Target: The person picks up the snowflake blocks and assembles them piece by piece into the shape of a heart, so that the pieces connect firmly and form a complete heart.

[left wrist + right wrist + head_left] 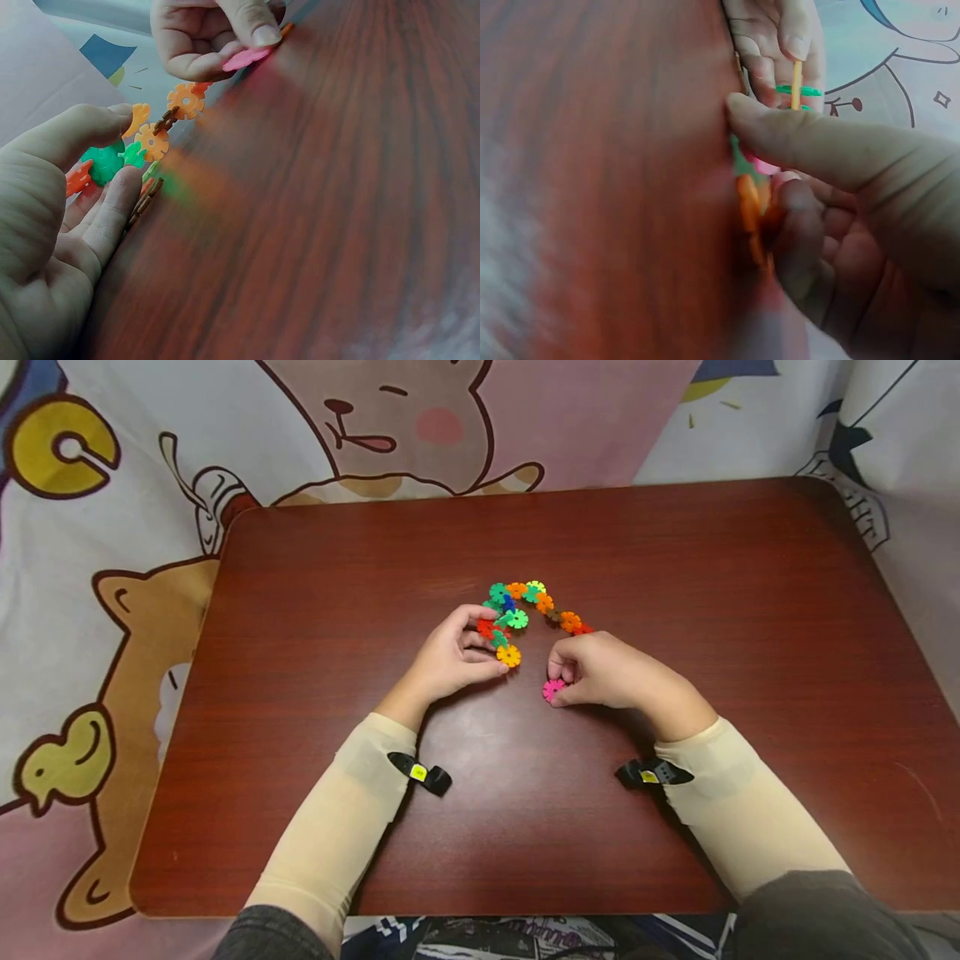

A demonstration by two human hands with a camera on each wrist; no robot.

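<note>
A chain of joined, notched plastic discs in green, orange, red, blue and brown curves over the table. My left hand (450, 656) pinches its near left end, thumb at a yellow-orange disc (508, 656) and fingers around red (486, 628) and green discs. The chain's other end, with an orange disc (570, 622), runs to red pieces beside my right hand (611, 672). That hand pinches a pink disc (553, 690) between thumb and curled fingers, apart from the yellow-orange one. In the left wrist view the pink disc (246, 58) is held nearly flat.
The brown wooden table (525, 843) has rounded corners. A cloth with cartoon animals (442, 410) hangs behind and at the left of it. Black straps with small devices (427, 774) sit on both wrists. Dark patterned clothing shows below the near edge.
</note>
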